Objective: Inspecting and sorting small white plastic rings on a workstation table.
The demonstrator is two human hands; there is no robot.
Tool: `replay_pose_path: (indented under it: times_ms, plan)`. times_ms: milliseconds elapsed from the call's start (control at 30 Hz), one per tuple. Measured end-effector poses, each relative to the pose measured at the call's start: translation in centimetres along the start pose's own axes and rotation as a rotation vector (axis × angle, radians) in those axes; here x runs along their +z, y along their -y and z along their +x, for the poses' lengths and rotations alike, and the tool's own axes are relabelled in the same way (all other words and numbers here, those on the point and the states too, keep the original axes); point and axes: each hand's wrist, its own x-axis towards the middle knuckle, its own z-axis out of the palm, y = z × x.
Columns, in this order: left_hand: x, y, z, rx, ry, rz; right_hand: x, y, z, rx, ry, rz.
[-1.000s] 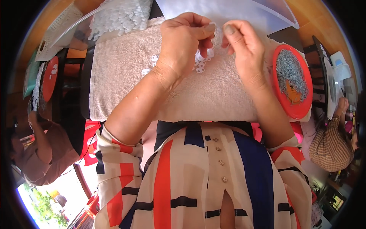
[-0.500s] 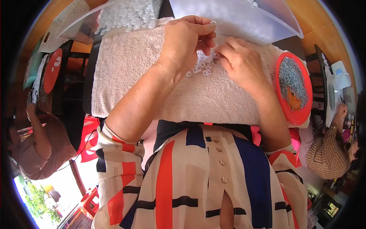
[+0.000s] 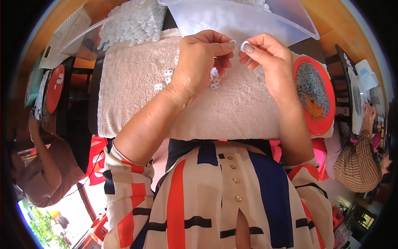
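Both hands are meeting above the far edge of the beige towel [image 3: 137,99], which is covering the surface in front of the person.

Right hand [image 3: 269,62]: thumb and forefinger are pinching a small white plastic ring piece [image 3: 245,45], fingers clamped on it, piece sitting at the fingertips and facing left toward the other hand.

Left hand [image 3: 199,62]: thumb and forefinger are pressed together at the tips, just beside the ring piece, nearly touching it. Something tiny may be pinched there (too small to tell), so I can't say if it's holding a mating part or just closing on air.

Key relation: the ring is lying directly right of the left fingertips, both at about the same height, gap almost nil. Right hand is the one carrying it; left is the nearer free hand.

Loose white plastic pieces [image 3: 166,79] are lying on the towel below and left of the left hand, a few more under the palm.

Beyond the towel: a clear plastic tray [image 3: 265,23] and a clear bag of white pieces [image 3: 128,25]. A red round dish with grey stuff [image 3: 313,95] is sitting at the towel's right end, well apart from the pinch point.
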Motion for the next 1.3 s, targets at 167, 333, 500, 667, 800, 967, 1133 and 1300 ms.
replay_pose_path:
  times_ms: [167, 333, 500, 667, 800, 967, 1133, 1300]
  plan:
    - [0.26, 0.25, -0.01, 0.075, -0.009, 0.067, -0.05, 0.05, -0.04, -0.026, -0.019, 0.023]
    - [0.24, 0.2, -0.11, 0.1, -0.017, 0.125, 0.05, 0.08, -0.03, -0.025, -0.009, 0.012]
    - [0.36, 0.23, -0.35, 0.144, -0.027, 0.225, 0.06, 0.16, -0.19, -0.041, -0.015, -0.023]
    - [0.42, 0.05, -0.46, 0.174, -0.056, 0.293, 0.13, 0.35, -0.32, -0.061, -0.03, -0.049]
    - [0.37, 0.15, -0.43, 0.2, -0.046, 0.351, 0.16, 0.37, -0.28, -0.068, 0.009, -0.059]
    - [0.35, -0.06, -0.48, 0.227, -0.008, 0.401, 0.06, 0.28, -0.21, -0.059, 0.04, -0.064]
    - [0.53, -0.27, -0.59, 0.206, 0.006, 0.364, 0.18, 0.52, -0.27, -0.061, 0.042, -0.044]
    - [0.26, -0.13, -0.35, 0.155, 0.062, 0.185, 0.17, 0.59, -0.34, -0.032, 0.069, 0.106]
